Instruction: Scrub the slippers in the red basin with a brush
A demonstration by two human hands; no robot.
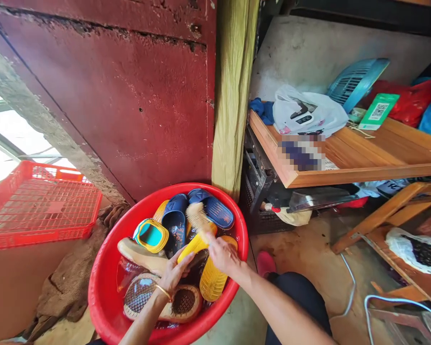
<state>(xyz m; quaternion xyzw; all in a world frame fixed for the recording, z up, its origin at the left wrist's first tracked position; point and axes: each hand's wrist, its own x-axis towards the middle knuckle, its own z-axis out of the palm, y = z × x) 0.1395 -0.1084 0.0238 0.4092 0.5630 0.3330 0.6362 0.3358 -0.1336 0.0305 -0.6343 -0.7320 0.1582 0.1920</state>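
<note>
A red plastic tub (102,275) holds water and several slippers and shoes. My left hand (177,270), with a bangle at the wrist, grips a yellow slipper (193,247) over the tub. In my right hand (223,256) is a scrubbing brush (198,218), its pale bristles facing up near the slipper's far end. Under my right hand lies another yellow slipper (212,281). Blue slippers (218,212) rest at the far side. Left of them are a teal-and-yellow piece of footwear (152,235) and a beige shoe (141,255). A shoe with a brown patterned sole (140,294) lies nearest me, partly behind my left forearm.
A red plastic crate (39,206) stands at left, with sacking (66,273) beside it. Behind the tub rises a dark red door (140,105). At right, a wooden tray-like surface (366,143) carries a plastic bag (309,112) and a blue fan (359,81). A cable (350,282) crosses the floor.
</note>
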